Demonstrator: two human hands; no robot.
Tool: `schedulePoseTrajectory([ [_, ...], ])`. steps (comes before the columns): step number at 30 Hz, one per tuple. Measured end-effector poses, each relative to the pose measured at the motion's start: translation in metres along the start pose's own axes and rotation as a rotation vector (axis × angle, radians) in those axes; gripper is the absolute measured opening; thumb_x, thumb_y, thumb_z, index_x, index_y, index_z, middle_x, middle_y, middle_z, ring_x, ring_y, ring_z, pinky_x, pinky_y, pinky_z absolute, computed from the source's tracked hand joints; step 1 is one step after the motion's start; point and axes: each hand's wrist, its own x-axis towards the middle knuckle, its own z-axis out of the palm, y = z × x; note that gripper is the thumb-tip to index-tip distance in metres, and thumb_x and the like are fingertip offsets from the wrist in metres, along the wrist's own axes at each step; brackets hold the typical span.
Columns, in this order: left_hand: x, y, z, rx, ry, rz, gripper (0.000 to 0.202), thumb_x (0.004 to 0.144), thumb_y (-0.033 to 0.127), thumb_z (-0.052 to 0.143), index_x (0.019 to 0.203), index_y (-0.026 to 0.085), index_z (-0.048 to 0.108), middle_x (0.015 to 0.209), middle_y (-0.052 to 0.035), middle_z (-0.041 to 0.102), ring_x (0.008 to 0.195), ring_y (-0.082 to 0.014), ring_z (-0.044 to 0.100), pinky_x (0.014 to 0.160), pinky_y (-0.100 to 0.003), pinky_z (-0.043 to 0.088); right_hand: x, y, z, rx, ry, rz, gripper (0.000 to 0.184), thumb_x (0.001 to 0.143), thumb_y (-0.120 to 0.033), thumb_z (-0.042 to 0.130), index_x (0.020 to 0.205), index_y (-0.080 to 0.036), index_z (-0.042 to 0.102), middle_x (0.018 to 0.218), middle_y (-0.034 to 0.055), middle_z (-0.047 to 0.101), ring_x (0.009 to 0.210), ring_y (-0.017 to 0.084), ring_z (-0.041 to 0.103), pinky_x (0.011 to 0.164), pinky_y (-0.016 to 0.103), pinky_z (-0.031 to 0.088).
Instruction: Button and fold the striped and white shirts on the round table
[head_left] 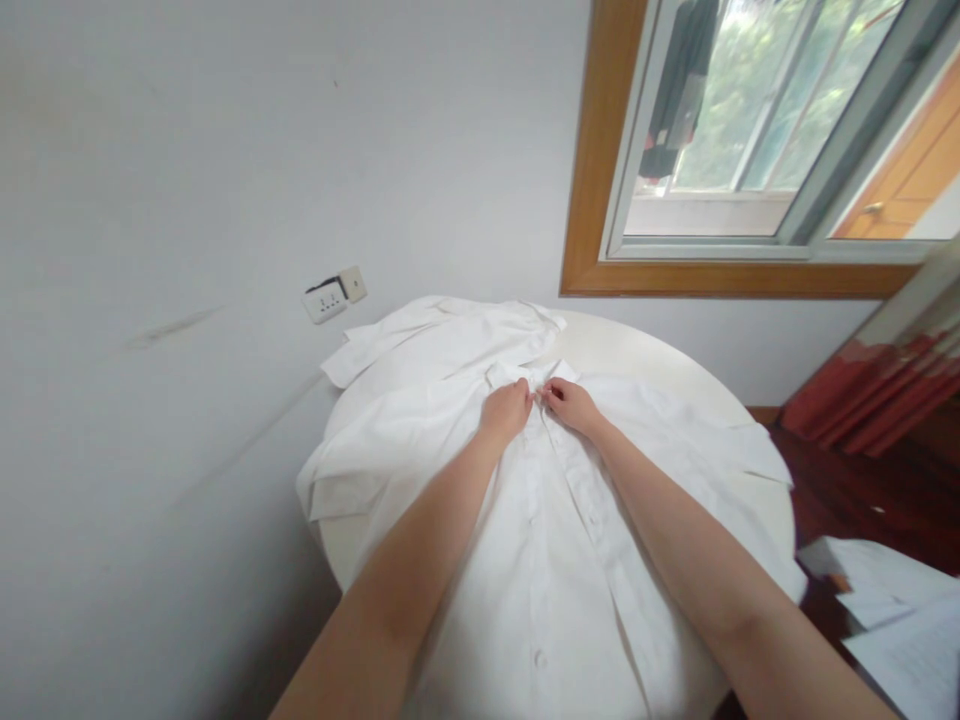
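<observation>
A white button-up shirt [495,560] lies spread front side up over a round table, its collar [499,376] toward the wall and its sleeves out to both sides. Its front edges lie apart lower down, with buttons showing along one of them. Just below the collar, my left hand [508,408] pinches the shirt's front edge. Close beside it, my right hand [570,402] has thumb and finger pinched on the other front edge. The fingertips of both hands nearly meet; any button between them is too small to make out.
Another white garment [442,335] lies at the table's far side. The round table's rim [660,345] shows at right. A wall socket [325,302] is behind, a wood-framed window [585,200] far right. Papers [900,610] lie at lower right, near a red-and-white curtain [877,390].
</observation>
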Motion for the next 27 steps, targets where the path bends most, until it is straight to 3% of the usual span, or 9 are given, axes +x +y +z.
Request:
schedulePoseTrajectory([
  [7, 0.0, -0.001, -0.003, -0.021, 0.037, 0.001, 0.027, 0.096, 0.034, 0.036, 0.097, 0.02, 0.059, 0.096, -0.0064, 0.067, 0.092, -0.0183, 0.063, 0.079, -0.027, 0.045, 0.001, 0.007, -0.002, 0.389, 0.043, 0.03, 0.032, 0.086, -0.046, 0.048, 0.073, -0.018, 0.058, 0.069, 0.0012, 0.066, 0.064, 0.013, 0.058, 0.066, 0.022, 0.042],
  [11, -0.003, 0.004, -0.019, 0.003, -0.035, -0.048, 0.035, 0.097, 0.035, 0.033, 0.098, 0.017, 0.063, 0.099, -0.0097, 0.068, 0.094, -0.0206, 0.064, 0.08, -0.029, 0.046, 0.004, 0.008, 0.0, 0.497, 0.018, 0.059, 0.026, 0.084, -0.04, 0.05, 0.084, -0.017, 0.063, 0.078, 0.0035, 0.07, 0.072, 0.014, 0.063, 0.072, 0.023, 0.046],
  [15, -0.031, 0.022, -0.046, 0.081, -0.318, 0.006, 0.05, 0.092, 0.054, 0.038, 0.094, 0.012, 0.067, 0.095, -0.016, 0.068, 0.094, -0.028, 0.065, 0.079, -0.034, 0.048, 0.006, -0.004, 0.003, 0.198, -0.051, 0.041, 0.026, 0.086, -0.03, 0.048, 0.101, -0.019, 0.067, 0.089, 0.0042, 0.071, 0.08, 0.016, 0.063, 0.075, 0.025, 0.045],
  [17, -0.056, 0.034, -0.057, 0.122, -0.444, 0.066, 0.065, 0.087, 0.067, 0.035, 0.091, 0.012, 0.069, 0.091, -0.0183, 0.069, 0.093, -0.0311, 0.065, 0.079, -0.036, 0.049, 0.004, -0.015, 0.004, -0.045, -0.05, 0.02, 0.029, 0.089, -0.033, 0.046, 0.105, -0.022, 0.068, 0.096, 0.0066, 0.069, 0.088, 0.019, 0.062, 0.079, 0.028, 0.044],
  [19, -0.081, 0.045, -0.066, 0.154, -0.488, 0.095, 0.071, 0.084, 0.072, 0.034, 0.095, 0.011, 0.069, 0.092, -0.0192, 0.069, 0.092, -0.0322, 0.065, 0.078, -0.037, 0.05, -0.001, -0.028, 0.005, -0.234, -0.03, 0.032, 0.034, 0.092, -0.04, 0.044, 0.11, -0.025, 0.067, 0.104, 0.0099, 0.066, 0.098, 0.023, 0.059, 0.083, 0.033, 0.042],
  [23, -0.109, 0.056, -0.076, 0.174, -0.472, 0.066, 0.061, 0.088, 0.06, 0.037, 0.105, 0.01, 0.066, 0.098, -0.02, 0.068, 0.095, -0.0321, 0.065, 0.077, -0.037, 0.05, -0.01, -0.044, 0.009, -0.415, -0.015, 0.07, 0.04, 0.09, -0.052, 0.046, 0.116, -0.027, 0.064, 0.111, 0.0132, 0.06, 0.105, 0.028, 0.054, 0.087, 0.04, 0.04],
  [27, -0.115, 0.061, -0.078, 0.207, -0.509, 0.112, 0.038, 0.091, 0.035, 0.038, 0.101, 0.013, 0.068, 0.099, -0.0187, 0.068, 0.097, -0.029, 0.065, 0.079, -0.036, 0.049, -0.008, -0.042, 0.012, -0.348, 0.008, 0.092, 0.033, 0.088, -0.045, 0.053, 0.112, -0.024, 0.062, 0.108, 0.0102, 0.06, 0.101, 0.024, 0.055, 0.085, 0.035, 0.04],
])
